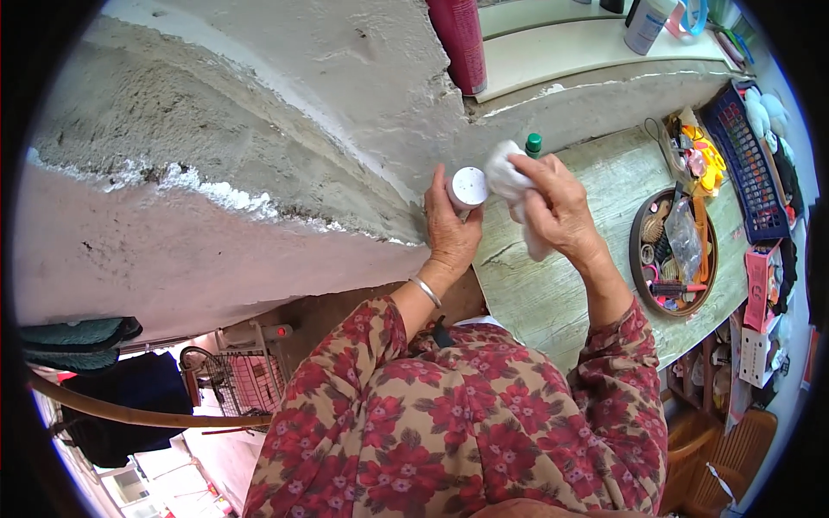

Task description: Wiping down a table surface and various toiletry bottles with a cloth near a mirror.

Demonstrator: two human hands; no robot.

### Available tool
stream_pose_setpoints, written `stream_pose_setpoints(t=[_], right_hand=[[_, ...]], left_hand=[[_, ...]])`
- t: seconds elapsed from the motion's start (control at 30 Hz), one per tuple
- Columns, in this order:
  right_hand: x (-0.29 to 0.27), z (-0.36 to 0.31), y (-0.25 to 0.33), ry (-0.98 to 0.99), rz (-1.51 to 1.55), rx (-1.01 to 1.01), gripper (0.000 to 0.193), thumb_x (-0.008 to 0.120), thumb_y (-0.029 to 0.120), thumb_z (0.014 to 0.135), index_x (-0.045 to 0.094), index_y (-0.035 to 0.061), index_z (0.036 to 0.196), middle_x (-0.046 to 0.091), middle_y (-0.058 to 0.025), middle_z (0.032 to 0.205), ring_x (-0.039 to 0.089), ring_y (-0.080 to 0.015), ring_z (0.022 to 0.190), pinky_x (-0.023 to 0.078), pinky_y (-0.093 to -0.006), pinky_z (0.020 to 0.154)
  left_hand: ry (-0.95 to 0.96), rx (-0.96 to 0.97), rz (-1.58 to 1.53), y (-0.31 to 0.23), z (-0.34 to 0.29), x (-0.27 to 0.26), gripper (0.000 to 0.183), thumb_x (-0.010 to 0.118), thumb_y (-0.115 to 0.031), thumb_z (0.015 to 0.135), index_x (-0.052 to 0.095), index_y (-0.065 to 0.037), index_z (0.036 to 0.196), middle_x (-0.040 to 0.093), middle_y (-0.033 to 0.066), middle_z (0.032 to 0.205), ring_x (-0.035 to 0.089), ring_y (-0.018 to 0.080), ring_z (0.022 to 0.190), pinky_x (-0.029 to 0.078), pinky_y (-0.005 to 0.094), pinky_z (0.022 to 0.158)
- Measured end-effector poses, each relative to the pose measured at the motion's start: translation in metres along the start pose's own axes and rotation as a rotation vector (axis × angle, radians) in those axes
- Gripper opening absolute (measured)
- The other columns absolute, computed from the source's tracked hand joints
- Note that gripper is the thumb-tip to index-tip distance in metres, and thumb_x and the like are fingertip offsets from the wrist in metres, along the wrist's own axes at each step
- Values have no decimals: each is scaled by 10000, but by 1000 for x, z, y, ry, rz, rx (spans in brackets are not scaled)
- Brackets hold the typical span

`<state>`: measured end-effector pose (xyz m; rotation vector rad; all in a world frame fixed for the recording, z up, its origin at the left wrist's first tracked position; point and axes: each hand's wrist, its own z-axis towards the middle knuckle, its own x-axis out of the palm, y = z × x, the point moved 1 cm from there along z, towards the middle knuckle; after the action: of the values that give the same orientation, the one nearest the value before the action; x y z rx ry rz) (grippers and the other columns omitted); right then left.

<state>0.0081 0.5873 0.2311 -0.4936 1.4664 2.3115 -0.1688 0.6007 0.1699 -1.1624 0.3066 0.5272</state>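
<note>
My left hand (pixel 455 228) is wrapped round a white round-topped container (pixel 469 186), whose pale top has small dark specks. Close to its right, my right hand (pixel 560 204) grips a bunched white cloth (pixel 508 169); part of the cloth hangs below the fingers. The cloth is beside the container's top, and whether they touch I cannot tell. Just behind the right hand stands a bottle with a green cap (pixel 534 142), its lower part hidden by the hand and cloth.
A pale green wooden tabletop (pixel 553 293) lies under my right arm. On it are a round tray (pixel 637 259) of combs and brushes and a yellow item (pixel 710 164). A blue basket (pixel 751 164) stands at the right edge. Above, a ledge holds a pink-red bottle (pixel 459 47) and a white bottle (pixel 646 26). Rough wall at left.
</note>
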Motion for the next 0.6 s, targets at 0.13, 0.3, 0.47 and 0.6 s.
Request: stream_pose_setpoints(t=[0.13, 0.3, 0.47, 0.6], right_hand=[[24, 5, 20, -7, -28, -241, 419, 623, 70, 751, 599, 154, 1161, 533, -163, 976, 582, -312, 828, 489, -353, 729], [33, 8, 22, 138, -69, -78, 423, 705, 146, 718, 601, 162, 1128, 529, -138, 980, 560, -316, 850, 463, -358, 743], [36, 14, -3, 21, -8, -47, 319, 700, 220, 722, 598, 60, 979, 528, -134, 821, 571, -329, 766, 464, -390, 692], [46, 6, -14, -131, 291, 310, 224, 664, 180, 791, 592, 7, 914, 596, -144, 775, 595, -206, 704, 469, -325, 643]], left_hand=[[21, 33, -98, 0, 1, 8, 682, 726, -65, 689, 353, -7, 1257, 483, 172, 1062, 487, 323, 1045, 429, 397, 858], [119, -60, -222, 3, 0, 6, 620, 768, -261, 667, 438, -14, 1131, 514, 152, 1034, 546, 289, 963, 447, 382, 809], [188, 149, -69, 1, -5, 7, 551, 735, -192, 738, 434, -51, 1178, 536, 98, 1065, 553, 211, 966, 461, 324, 815], [174, 164, -50, 0, -6, 4, 478, 693, -89, 768, 441, -54, 1173, 526, 105, 1038, 554, 209, 942, 470, 317, 794]])
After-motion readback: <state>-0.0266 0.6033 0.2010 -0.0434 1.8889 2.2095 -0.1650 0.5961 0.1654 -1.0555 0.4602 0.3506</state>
